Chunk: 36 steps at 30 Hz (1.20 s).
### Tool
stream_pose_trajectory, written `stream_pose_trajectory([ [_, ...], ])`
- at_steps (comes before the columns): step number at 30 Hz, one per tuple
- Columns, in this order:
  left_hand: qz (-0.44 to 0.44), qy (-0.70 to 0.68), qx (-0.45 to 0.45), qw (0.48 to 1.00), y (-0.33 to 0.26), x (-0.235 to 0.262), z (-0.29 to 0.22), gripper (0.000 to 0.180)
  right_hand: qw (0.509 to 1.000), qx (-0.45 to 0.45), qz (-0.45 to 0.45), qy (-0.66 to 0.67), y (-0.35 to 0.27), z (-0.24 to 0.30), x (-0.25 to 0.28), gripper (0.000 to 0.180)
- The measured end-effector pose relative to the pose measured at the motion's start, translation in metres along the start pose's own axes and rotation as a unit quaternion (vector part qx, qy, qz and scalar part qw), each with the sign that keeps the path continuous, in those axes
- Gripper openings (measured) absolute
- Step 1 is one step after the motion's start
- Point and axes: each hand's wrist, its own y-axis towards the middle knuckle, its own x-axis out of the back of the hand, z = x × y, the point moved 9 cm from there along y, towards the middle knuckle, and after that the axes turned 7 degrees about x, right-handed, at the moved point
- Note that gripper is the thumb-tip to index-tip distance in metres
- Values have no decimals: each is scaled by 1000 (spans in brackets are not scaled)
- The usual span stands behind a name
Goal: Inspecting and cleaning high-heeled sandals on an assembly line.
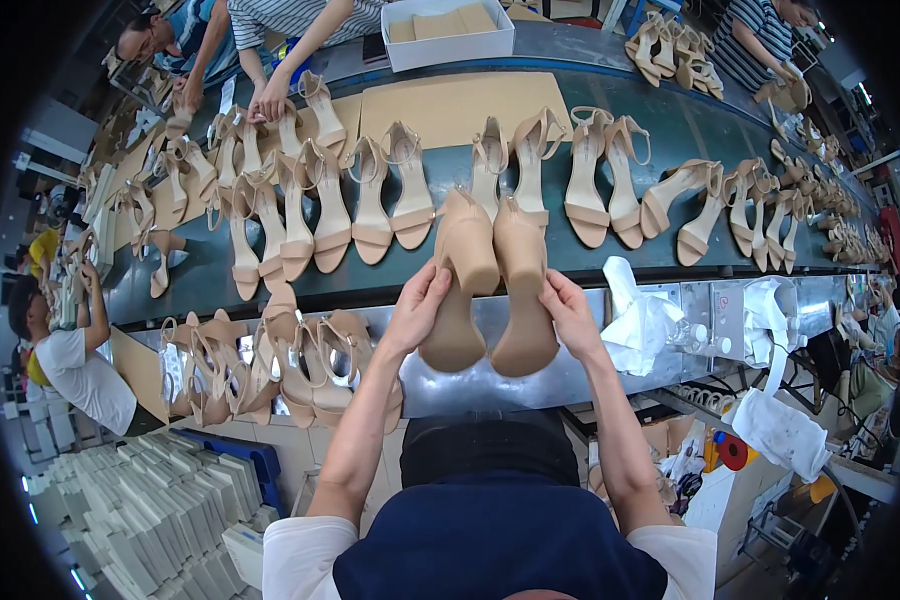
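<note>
A pair of beige high-heeled sandals is held up in front of me, side by side, with soles and block heels turned toward me. My left hand [417, 310] is closed on the left sandal [452, 335], thumb against its side. The right sandal [525, 335] is gripped by my right hand [572, 315] at its outer edge. Beyond them, rows of similar sandals [412, 205] stand on the green work surface [560, 255]. To the left of my left forearm, more sandals [270, 365] stand bunched along the near metal ledge. The straps of the held pair are mostly hidden.
White crumpled cloth [635, 320] and a clear bottle [688, 333] lie on the metal ledge [425, 390] at right. A white box [448, 35] stands across the line near a co-worker's hands [268, 98]. Stacked pale boxes [150, 500] fill the lower left.
</note>
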Motion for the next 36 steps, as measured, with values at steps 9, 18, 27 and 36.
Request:
stream_pose_trajectory([
  [9,25,-204,175,963,-13,-23,24,65,971,-169,-25,168,-8,-25,-2,29],
  [18,34,-233,180,955,-14,-26,36,82,960,-214,-60,168,-17,-35,4,30],
  [27,27,-224,187,956,-12,-31,39,85,964,-210,-70,145,-19,-36,7,31],
  [36,29,-253,187,949,-9,-28,42,68,965,-205,-43,155,-9,-35,3,30],
])
